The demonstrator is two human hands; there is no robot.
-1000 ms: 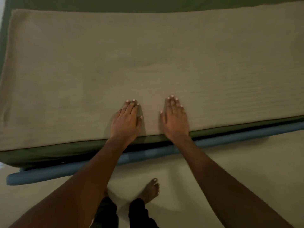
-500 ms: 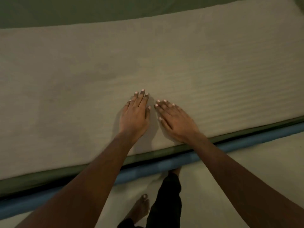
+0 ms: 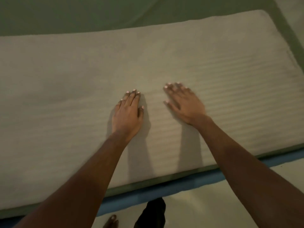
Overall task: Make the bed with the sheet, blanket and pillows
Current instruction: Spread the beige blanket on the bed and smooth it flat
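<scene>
A ribbed beige blanket [image 3: 65, 83] lay flat across the bed over a green sheet [image 3: 82, 12], which showed as a broad band along the far side and a thin strip at the near edge, above the blue bed base [image 3: 164, 183].

Left of centre, the person's left hand [image 3: 127, 116] pressed palm down on the blanket, fingers straight and close together, holding nothing. A second earlier it had sat at the blanket's near edge; by this moment it had travelled well in toward the middle.

To its right, the right hand [image 3: 185, 106] was also palm down on the cloth, fingers slightly spread and blurred, gripping nothing. Half a second before, its fingertips had almost met those of the left hand; now the two hands were apart, the right one having swept off to the right.

At the far right, the blanket's rounded end had come into view, bordered by green sheet.

The parting hands looked like a smoothing stroke, suggesting the blanket was already placed and only being flattened. No pillows were in sight, so that step appeared to remain. A bare foot [image 3: 110, 221] stood on the pale floor [image 3: 213, 203] beside the bed.
</scene>
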